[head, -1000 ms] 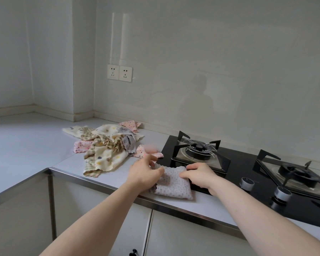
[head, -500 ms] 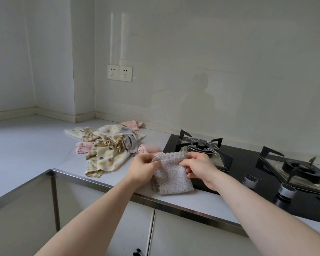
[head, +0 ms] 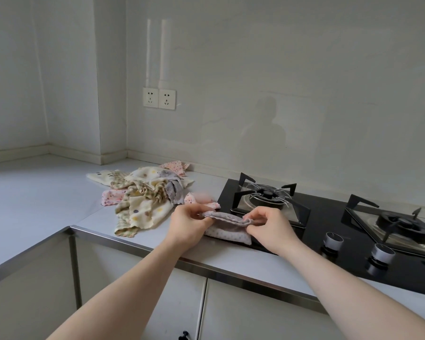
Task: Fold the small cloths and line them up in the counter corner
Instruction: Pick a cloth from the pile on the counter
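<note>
Head view looks down on a white counter [head: 47, 192] that turns a corner, with both bare forearms reaching in from below. Each hand pinches one end of a grey dotted cloth [head: 228, 224]: the left hand [head: 189, 222] has thumb and fingers curled on its left end, and the right hand [head: 268, 223] nips the right end between thumb and forefinger, the other fingers curled under. Between the hands the top layer of the cloth is lifted as a fold, while the lower layer lies flat, partly on the counter's front strip and partly over the left front edge of the hob [head: 329, 241].

Just behind and left of the left hand sits a loose pile [head: 145, 195] of unfolded cloths (cream with coloured dots, a checked one, grey, and pink-flowered ones), heaped on one another on the counter. One pink cloth [head: 176, 166] lies at the back of the pile, close against the wall. Another pink piece [head: 196, 200] shows just beyond the left hand's knuckles, partly blurred.

On the hob are two burners, the near burner [head: 266, 193] just behind the right hand, the far burner [head: 400, 223] towards the right edge, and two knobs [head: 333, 240] at its front. A double socket [head: 159, 98] is on the wall above the pile. Below the counter's steel edge are pale cabinet doors [head: 255, 315].
</note>
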